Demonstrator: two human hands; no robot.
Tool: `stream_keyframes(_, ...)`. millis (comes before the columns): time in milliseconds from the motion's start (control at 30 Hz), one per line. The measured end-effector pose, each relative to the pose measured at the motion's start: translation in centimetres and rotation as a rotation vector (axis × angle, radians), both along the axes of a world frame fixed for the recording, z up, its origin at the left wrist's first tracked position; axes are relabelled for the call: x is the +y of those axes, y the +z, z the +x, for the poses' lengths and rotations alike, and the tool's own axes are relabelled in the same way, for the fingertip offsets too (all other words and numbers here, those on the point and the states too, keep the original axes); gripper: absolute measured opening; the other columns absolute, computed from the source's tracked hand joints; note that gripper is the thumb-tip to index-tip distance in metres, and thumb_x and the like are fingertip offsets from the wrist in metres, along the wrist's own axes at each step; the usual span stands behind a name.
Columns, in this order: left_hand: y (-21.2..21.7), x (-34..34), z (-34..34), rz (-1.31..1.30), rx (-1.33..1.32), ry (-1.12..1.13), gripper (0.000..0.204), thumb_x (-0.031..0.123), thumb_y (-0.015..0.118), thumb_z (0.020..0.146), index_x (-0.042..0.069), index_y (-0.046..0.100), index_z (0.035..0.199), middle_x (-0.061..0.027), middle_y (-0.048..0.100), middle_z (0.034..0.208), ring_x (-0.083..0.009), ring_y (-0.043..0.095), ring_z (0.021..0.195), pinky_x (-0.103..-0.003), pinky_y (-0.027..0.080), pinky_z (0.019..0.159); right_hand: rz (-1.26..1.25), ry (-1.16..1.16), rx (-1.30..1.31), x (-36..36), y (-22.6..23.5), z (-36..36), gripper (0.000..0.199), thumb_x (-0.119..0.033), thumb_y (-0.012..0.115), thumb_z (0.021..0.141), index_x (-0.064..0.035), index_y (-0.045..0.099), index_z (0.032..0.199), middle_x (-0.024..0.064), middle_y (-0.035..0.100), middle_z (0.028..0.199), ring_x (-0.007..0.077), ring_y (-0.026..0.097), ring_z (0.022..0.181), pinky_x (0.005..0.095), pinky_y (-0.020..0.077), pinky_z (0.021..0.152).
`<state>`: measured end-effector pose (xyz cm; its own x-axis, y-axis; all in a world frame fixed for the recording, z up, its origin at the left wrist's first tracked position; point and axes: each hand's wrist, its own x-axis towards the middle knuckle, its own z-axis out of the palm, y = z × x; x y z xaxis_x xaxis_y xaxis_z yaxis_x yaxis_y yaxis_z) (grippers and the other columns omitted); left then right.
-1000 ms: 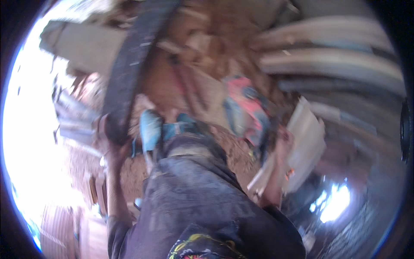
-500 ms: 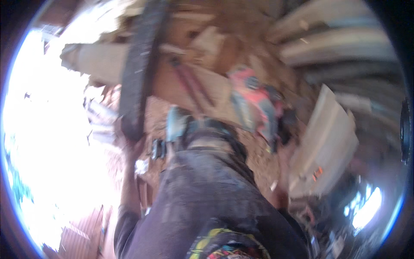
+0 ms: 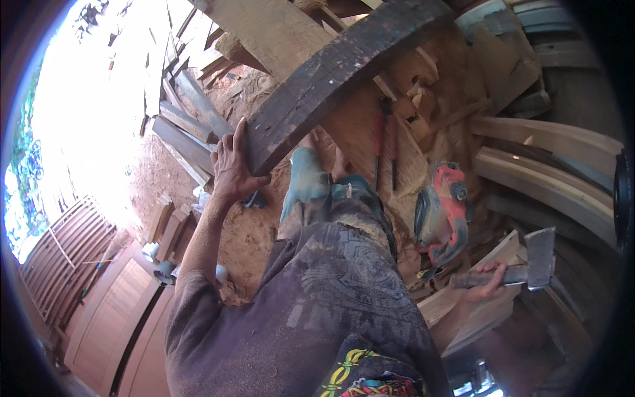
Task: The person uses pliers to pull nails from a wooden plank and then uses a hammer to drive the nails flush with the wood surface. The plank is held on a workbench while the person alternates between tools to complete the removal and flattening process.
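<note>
My left hand (image 3: 233,167) grips the near end of a long dark wooden beam (image 3: 334,85), thumb and fingers spread around its edge. The beam slants away to the far right across a pale board. Off to the right, my right hand (image 3: 488,284) is wrapped around the handle of a hatchet (image 3: 540,257), its metal head turned to the right. A red and grey electric planer (image 3: 444,215) lies between my legs and the right-hand timber. Long-handled red pincers (image 3: 385,140) rest on a sawdust-covered board (image 3: 411,161) ahead of my feet.
Curved timbers (image 3: 546,182) are stacked at the right. Offcuts (image 3: 188,129) lie on the dirt at the far left. Wooden panels (image 3: 109,314) and a slatted frame (image 3: 69,245) stand at the near left. A thick plank (image 3: 271,30) lies under the beam's far side.
The beam has swung from nearly straight ahead to a slant toward the far right. My right hand, blurred beside the planer before, now shows farther right and nearer, holding the hatchet.
</note>
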<state>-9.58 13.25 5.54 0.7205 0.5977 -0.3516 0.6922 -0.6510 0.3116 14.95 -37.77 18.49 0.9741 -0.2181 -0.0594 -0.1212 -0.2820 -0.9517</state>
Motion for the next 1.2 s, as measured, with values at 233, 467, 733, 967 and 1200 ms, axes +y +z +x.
stream_keyframes(233, -0.3, 0.2, 0.4, 0.002, -0.019, 0.027, 0.143, 0.032, 0.096, 0.052, 0.019, 0.022, 0.174, -0.0159, 0.049, 0.145, -0.0403, 0.047, 0.136, -0.053, 0.036, 0.111, 0.190, 0.489, 0.141, 21.3, -0.9, 5.0, 0.035, -0.026, 0.062, 0.113, 0.0037, 0.061, 0.131, -0.0004, 0.053, 0.079, 0.0090, 0.049, 0.065, 0.0280, 0.0419, 0.055)
stream_keyframes(467, -0.3, 0.2, 0.4, 0.025, -0.061, 0.046, 0.143, 0.028, 0.095, 0.050, 0.021, 0.024, 0.174, -0.0135, 0.050, 0.143, -0.0384, 0.048, 0.134, -0.051, 0.037, 0.110, -0.016, 0.897, -0.054, 35.8, -9.7, 1.4, 0.031, -0.035, 0.070, 0.110, -0.0053, 0.066, 0.102, -0.0029, 0.054, 0.075, 0.0086, 0.056, 0.064, 0.0271, 0.0456, 0.056)
stream_keyframes(733, -0.4, 0.3, 0.4, 0.009, -0.068, 0.050, 0.146, 0.026, 0.093, 0.045, 0.020, 0.025, 0.174, -0.0138, 0.051, 0.139, -0.0381, 0.049, 0.131, -0.051, 0.037, 0.110, 0.047, 0.877, 0.430, 36.9, -10.0, 1.7, 0.033, -0.035, 0.079, 0.104, -0.0070, 0.065, 0.096, -0.0044, 0.055, 0.071, 0.0053, 0.053, 0.057, 0.0255, 0.0416, 0.051)
stream_keyframes(967, -0.8, 0.4, 0.4, 0.014, -0.057, 0.037, 0.143, 0.028, 0.092, 0.048, 0.019, 0.025, 0.173, -0.0148, 0.050, 0.139, -0.0389, 0.049, 0.131, -0.053, 0.037, 0.110, -0.143, 0.868, -0.029, 37.5, -13.9, -0.7, 0.041, -0.036, 0.084, 0.097, 0.0021, 0.076, 0.110, 0.0148, 0.081, 0.101, 0.0270, 0.077, 0.098, 0.0408, 0.0582, 0.085)
stream_keyframes(1200, -0.3, 0.3, 0.6, 0.000, -0.070, 0.049, 0.142, 0.029, 0.092, 0.049, 0.019, 0.025, 0.173, -0.0157, 0.050, 0.138, -0.0392, 0.049, 0.130, -0.052, 0.037, 0.109, 0.077, 0.730, 0.431, 38.3, -7.3, 0.0, 0.034, -0.036, 0.083, 0.100, -0.0116, 0.066, 0.082, -0.0028, 0.061, 0.069, 0.0074, 0.057, 0.056, 0.0265, 0.0442, 0.052)
